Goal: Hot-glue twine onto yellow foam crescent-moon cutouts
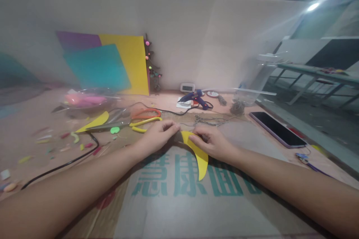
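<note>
Between my two hands, over the printed sheet, is a curved yellow craft piece [202, 157], wide at the top and tapering to a point that hangs downward. My right hand [214, 141] pinches its upper part between thumb and fingers. At the piece's upper left end, my left hand [159, 134] is closed with thumb and fingertips together. A small greyish, blurred bit shows by those fingertips; what they hold is unclear. Just left of that hand lie yellow-handled scissors [146, 122] and orange-handled scissors [147, 112]. Another yellow curved piece [97, 121] rests farther left.
A blue glue gun [196, 99] with a black cord lies at the back, by a small white digital display [187, 87]. Colored sheets [95, 67] lean on the wall. A phone [276, 129] lies at right. Colorful scraps and a green heart [114, 130] are scattered left.
</note>
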Demonstrator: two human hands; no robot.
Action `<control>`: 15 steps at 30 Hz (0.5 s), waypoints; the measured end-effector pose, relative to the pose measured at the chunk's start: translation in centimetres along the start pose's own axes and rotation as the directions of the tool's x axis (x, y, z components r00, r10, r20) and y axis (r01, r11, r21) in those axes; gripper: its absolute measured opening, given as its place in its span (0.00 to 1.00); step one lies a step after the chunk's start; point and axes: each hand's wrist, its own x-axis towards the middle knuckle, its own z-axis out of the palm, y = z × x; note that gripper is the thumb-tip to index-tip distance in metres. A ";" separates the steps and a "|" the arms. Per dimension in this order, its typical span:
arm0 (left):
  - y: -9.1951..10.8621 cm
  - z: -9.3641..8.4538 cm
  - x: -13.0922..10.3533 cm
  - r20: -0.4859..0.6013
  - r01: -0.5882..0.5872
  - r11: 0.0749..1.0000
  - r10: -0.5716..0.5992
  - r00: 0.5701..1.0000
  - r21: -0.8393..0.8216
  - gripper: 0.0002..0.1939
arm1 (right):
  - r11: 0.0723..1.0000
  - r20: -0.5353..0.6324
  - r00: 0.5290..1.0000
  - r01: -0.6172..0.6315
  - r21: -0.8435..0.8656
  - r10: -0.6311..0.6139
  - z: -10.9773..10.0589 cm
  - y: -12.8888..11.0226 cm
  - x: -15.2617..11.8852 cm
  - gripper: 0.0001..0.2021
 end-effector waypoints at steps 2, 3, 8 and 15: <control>-0.4 0.1 0.1 -0.006 -0.015 1.000 0.015 1.000 -0.021 0.21 | 0.999 -0.010 0.999 -0.052 0.013 0.052 -0.1 -0.1 0.1 0.15; -0.6 0.1 0.1 -0.008 -0.016 0.998 0.016 1.000 -0.054 0.22 | 0.996 -0.022 0.996 -0.087 0.021 0.088 -0.2 -0.1 0.1 0.15; -1.0 0.3 0.2 0.026 -0.019 0.981 0.024 0.999 -0.194 0.26 | 0.982 -0.076 0.980 -0.179 0.066 0.184 -0.5 -0.2 0.4 0.16; 0.2 0.2 -0.5 0.060 0.071 0.995 -0.067 0.996 -0.064 0.17 | 0.981 -0.065 0.984 -0.161 0.108 0.168 -0.5 -0.1 0.4 0.15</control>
